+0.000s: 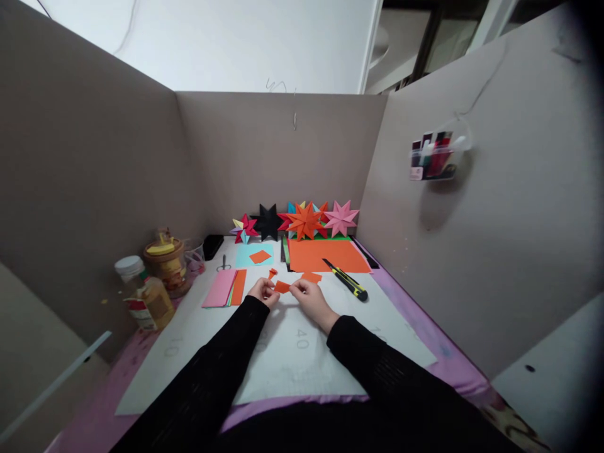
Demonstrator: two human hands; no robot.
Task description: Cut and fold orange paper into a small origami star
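A small piece of orange paper (pixel 282 287) is stretched between my two hands, just above the white mat. My left hand (pixel 264 292) pinches its left edge, and my right hand (pixel 312 302) pinches the right edge. Close behind my right hand lies another orange paper piece (pixel 312 277). A small folded orange piece (pixel 272 273) rests beyond my left hand. Farther back, an orange square (pixel 260 257) sits on a light blue sheet (pixel 243 253).
A yellow-and-black utility knife (pixel 346 280) lies right of my hands, near stacked orange sheets (pixel 325 257). Pink paper strips (pixel 219 289) and scissors (pixel 224 264) are at left. Folded paper stars (pixel 306 220) line the back wall. A bottle (pixel 146 296) stands at the left edge.
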